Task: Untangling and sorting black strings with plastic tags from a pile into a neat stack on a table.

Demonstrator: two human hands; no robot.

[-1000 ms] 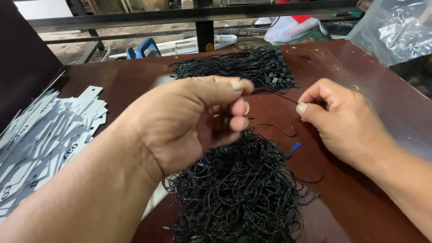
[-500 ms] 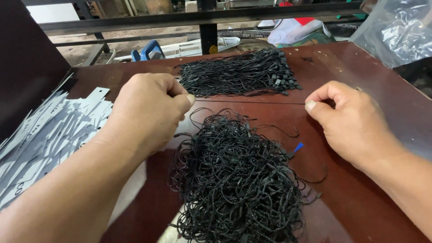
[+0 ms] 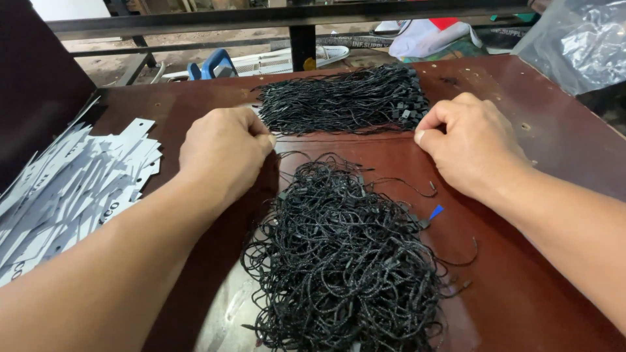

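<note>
Table [image 3: 521, 306] is a dark reddish-brown. Both cord piles are black: the tangled heap [image 3: 345, 261] at 6 o'clock, the neat bundle [image 3: 342, 98] at 12. Tiny blue scrap [image 3: 435, 211] at 3, pale grey-white tag strips [image 3: 65, 189] at 9, blue handle [image 3: 212, 64] around 11.

A single thin black cord [image 3: 345, 135] was stretched taut and level across the middle of the frame, its ends pinched in the left hand [image 3: 225, 153] and the right hand [image 3: 469, 146], both curled into loose fists. It ran along the near edge of a neat, flat bundle of straightened black cords with small black plastic ends [image 3: 342, 99] in the upper centre. Below it, in the lower centre, lay a loose tangled heap of looped black cords [image 3: 345, 261], with a few stray strands curling out to the right.
</note>
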